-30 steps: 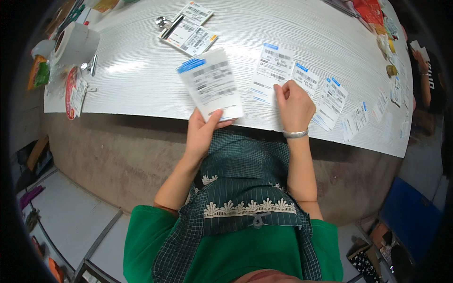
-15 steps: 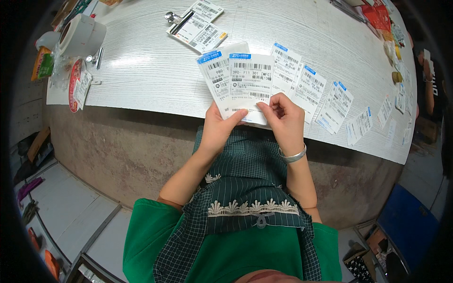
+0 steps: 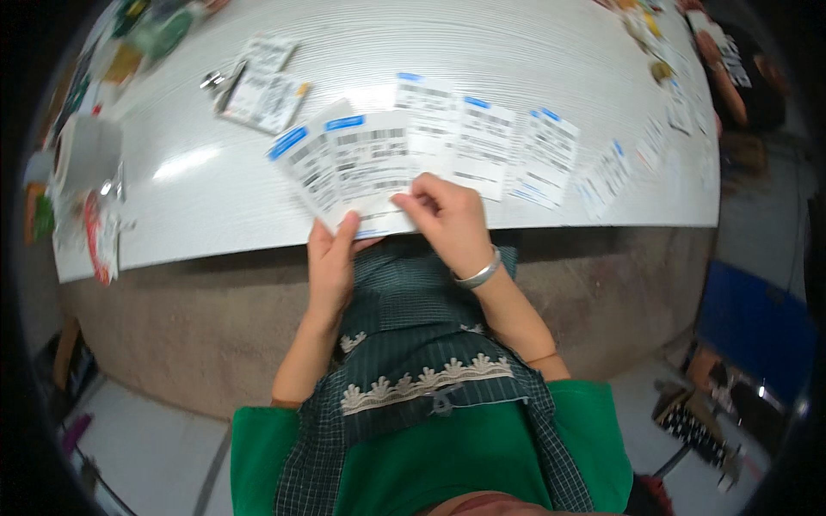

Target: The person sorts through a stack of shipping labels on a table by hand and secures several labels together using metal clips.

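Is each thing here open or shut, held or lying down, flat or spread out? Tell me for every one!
Left hand: closed on held labels
Held labels: fanned out
Right hand: fingers curled, thumb at the front label's edge; pinching unclear
Bracelet: worn on right wrist
Silver clip: shut on clipped labels
Clipped labels: lying on table
Row of labels: laid flat
White roll: wound up

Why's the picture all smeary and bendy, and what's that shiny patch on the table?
Head view: print on the fanned shipping labels and the clipped stack of labels is blurred, perhaps from camera movement; head view: light reflecting off the white table makes the bright glare patch at left; head view: the fisheye lens bends straight edges, and the corners are black.
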Action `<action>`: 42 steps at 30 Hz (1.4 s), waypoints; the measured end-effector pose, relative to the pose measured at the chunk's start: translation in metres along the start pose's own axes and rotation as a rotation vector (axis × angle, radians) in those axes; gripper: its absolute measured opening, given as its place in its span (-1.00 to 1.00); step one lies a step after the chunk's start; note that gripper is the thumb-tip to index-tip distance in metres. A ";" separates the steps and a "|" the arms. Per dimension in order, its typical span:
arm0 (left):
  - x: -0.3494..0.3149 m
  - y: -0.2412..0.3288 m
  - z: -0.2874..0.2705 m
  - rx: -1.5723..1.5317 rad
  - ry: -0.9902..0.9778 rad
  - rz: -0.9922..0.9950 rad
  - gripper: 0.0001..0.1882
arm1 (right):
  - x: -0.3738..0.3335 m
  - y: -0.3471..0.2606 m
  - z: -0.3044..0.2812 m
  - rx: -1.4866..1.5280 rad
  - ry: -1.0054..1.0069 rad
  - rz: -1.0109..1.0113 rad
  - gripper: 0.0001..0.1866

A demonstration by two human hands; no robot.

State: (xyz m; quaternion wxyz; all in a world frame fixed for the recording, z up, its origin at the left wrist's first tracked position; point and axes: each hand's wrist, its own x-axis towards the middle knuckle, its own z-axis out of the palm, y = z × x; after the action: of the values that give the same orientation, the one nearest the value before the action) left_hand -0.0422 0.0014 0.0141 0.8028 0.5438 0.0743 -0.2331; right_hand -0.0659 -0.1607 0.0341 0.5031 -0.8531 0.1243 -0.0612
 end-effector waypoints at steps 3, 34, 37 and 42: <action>-0.005 -0.005 0.006 0.010 -0.039 -0.056 -0.65 | -0.010 0.008 -0.009 -0.040 0.027 -0.008 -0.77; -0.006 -0.023 0.108 0.234 -0.361 -0.265 -0.64 | -0.106 0.176 -0.251 -0.493 0.820 0.641 -0.69; -0.003 -0.024 0.125 0.261 -0.416 -0.307 -0.64 | -0.104 0.145 -0.240 -0.482 0.963 0.493 -0.76; -0.004 -0.029 0.134 0.297 -0.434 -0.260 -0.67 | -0.090 0.083 -0.169 0.214 0.554 0.252 -0.93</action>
State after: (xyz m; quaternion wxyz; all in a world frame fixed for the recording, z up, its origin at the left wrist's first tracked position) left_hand -0.0766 -0.1280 0.0449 0.6750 0.5786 -0.0647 -0.4533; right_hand -0.2039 -0.3165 0.0454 0.5404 -0.7243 0.3539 -0.2410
